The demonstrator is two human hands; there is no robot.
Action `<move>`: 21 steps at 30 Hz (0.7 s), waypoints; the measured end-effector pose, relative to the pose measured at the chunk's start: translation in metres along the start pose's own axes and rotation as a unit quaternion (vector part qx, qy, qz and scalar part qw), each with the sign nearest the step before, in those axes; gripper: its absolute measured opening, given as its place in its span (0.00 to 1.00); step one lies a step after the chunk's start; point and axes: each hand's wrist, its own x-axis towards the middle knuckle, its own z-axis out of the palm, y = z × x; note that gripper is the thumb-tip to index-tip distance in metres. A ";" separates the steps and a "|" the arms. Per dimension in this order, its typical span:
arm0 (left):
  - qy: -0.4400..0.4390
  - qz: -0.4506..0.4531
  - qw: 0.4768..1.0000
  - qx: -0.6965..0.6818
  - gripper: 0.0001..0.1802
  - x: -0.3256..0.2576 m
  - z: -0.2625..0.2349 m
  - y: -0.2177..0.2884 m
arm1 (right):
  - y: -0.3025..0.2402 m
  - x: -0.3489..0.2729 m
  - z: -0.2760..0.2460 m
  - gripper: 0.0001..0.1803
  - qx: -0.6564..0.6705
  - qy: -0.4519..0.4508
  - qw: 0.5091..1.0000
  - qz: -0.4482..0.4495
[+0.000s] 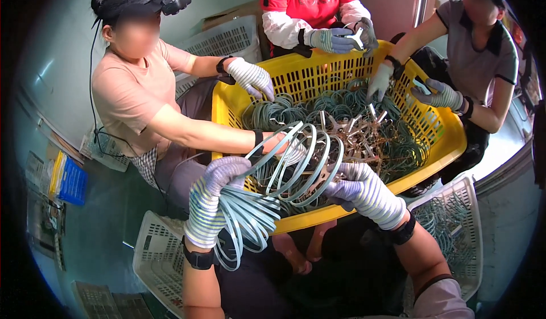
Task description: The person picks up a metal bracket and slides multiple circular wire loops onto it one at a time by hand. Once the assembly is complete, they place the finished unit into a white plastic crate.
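My left hand [213, 199], in a striped knit glove, grips a bundle of pale blue rings [244, 216] that hangs over the near rim of a yellow basket [347, 210]. My right hand [361, 189], also gloved, holds a silver star-shaped metal bracket [322, 177] with a few pale blue rings looped around it. The basket is full of green-blue rings [341, 105] and several more silver brackets [364, 131].
Three other people sit around the basket with gloved hands in it or at its rim. White plastic crates stand at lower left [156, 256], lower right [460, 228] with rings inside, and behind the basket [227, 40]. A blue box [71, 179] lies on the floor at left.
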 end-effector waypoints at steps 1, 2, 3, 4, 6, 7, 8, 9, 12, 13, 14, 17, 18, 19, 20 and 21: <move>-0.001 0.007 1.000 0.029 0.22 0.000 0.000 0.001 | 0.001 0.001 0.003 0.18 0.002 0.012 1.000 -0.005; -0.001 0.013 0.998 0.058 0.22 0.000 -0.001 0.002 | 0.001 0.001 0.003 0.18 0.002 0.011 1.000 -0.004; -0.018 -0.003 0.998 0.061 0.22 -0.002 -0.003 0.002 | 0.001 0.002 0.002 0.17 0.012 0.009 1.000 0.001; -0.018 -0.003 0.998 0.060 0.22 -0.002 -0.004 0.004 | 0.001 0.003 0.002 0.16 0.021 0.007 1.000 0.007; -0.050 -0.081 0.995 0.020 0.22 -0.002 -0.005 0.007 | -0.002 0.002 0.004 0.15 0.020 0.014 1.000 0.007; -0.050 -0.081 0.995 0.020 0.22 -0.002 -0.005 0.006 | -0.003 0.001 0.005 0.15 0.019 0.021 1.000 0.007; -0.042 -0.091 0.995 -0.007 0.22 -0.002 -0.004 0.006 | -0.004 0.001 0.005 0.15 0.019 0.021 1.000 0.008; -0.035 -0.100 0.994 -0.034 0.21 -0.002 -0.003 0.007 | -0.004 0.001 0.005 0.14 0.018 0.026 0.999 0.005; -0.035 -0.193 0.976 -0.100 0.21 0.001 -0.004 0.015 | -0.005 0.000 0.006 0.13 0.023 0.027 0.999 0.003; -0.038 -0.196 0.974 -0.110 0.21 0.000 -0.005 0.013 | -0.005 0.000 0.006 0.13 0.030 0.022 0.999 0.003; -0.037 -0.197 0.974 -0.109 0.21 -0.001 -0.006 0.013 | -0.004 0.000 0.005 0.13 0.030 0.021 0.999 0.003; -0.056 -0.109 0.991 -0.058 0.22 -0.002 -0.008 0.012 | -0.004 0.000 0.001 0.13 0.019 0.016 1.000 0.006; -0.059 -0.138 0.984 -0.093 0.22 -0.002 -0.009 0.013 | -0.005 -0.001 0.002 0.13 0.018 0.017 1.000 0.002; -0.063 -0.166 0.976 -0.128 0.22 -0.002 -0.010 0.014 | -0.005 -0.001 0.002 0.13 0.018 0.017 1.000 -0.002; -0.063 -0.166 0.976 -0.128 0.22 -0.001 -0.012 0.011 | -0.005 -0.001 0.002 0.13 0.018 0.017 1.000 -0.001; -0.042 -0.088 0.994 -0.053 0.22 -0.001 -0.013 0.007 | -0.004 -0.002 0.002 0.12 0.002 0.023 1.000 -0.007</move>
